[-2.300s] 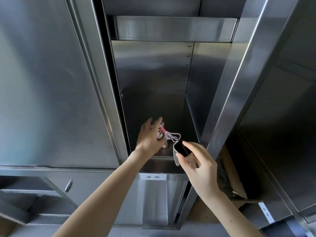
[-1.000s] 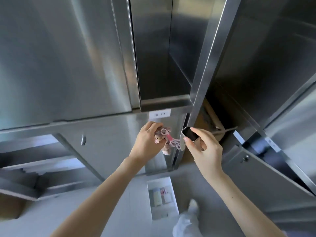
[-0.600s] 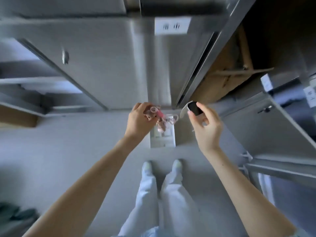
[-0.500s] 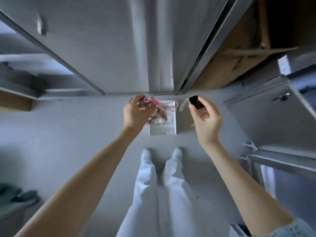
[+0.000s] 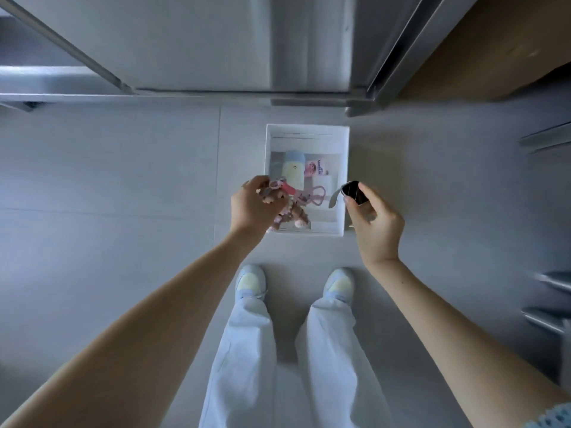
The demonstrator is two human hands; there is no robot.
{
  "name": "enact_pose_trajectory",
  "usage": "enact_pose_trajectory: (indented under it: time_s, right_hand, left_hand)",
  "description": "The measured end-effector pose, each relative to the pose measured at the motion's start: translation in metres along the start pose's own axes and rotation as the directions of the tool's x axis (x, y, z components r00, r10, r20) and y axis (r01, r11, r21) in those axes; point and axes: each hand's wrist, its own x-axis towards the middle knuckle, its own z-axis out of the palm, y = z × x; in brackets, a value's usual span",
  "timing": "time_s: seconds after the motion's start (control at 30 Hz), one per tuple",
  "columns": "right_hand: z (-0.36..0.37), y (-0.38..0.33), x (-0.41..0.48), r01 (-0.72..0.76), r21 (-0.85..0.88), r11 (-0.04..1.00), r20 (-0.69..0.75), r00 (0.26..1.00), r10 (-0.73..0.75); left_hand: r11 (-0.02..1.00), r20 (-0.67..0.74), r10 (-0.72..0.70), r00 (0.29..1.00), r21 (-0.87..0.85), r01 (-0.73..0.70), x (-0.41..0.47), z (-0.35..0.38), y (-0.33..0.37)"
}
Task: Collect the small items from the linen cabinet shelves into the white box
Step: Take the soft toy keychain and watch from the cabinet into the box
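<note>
Left fingers (image 5: 261,183) clutch a fuzzy plush keychain (image 5: 292,213); right fingers (image 5: 369,196) pinch a glossy black watch (image 5: 353,190).

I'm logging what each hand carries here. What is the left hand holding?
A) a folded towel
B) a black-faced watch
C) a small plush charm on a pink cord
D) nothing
C: the left hand grips a small plush charm with a pink cord, seen above the white box; the black-faced watch sits in the right hand.

left hand (image 5: 251,205) gripping plush keychain (image 5: 289,208), right hand (image 5: 372,222) pinching smartwatch (image 5: 353,192), above white box (image 5: 346,156)
</note>
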Motion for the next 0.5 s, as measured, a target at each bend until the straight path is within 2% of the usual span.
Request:
enact_pose_trajectory:
  time_s: [0.17, 0.5]
  right_hand:
    - [0.034, 0.053, -0.004, 0.036, -0.011, 0.999, 0.033, 0.999, -0.036]
    - [0.064, 0.085, 0.002, -0.001, -0.026, 1.000, 0.035, 0.999, 0.002]
  left_hand:
    - [0.996, 0.069, 0.049, 0.996, 0.069, -0.054, 0.034, 0.056, -0.050]
    - [0.988, 0.129, 0.060, 0.990, 0.133, -0.077, 0.079, 0.113, -0.086]
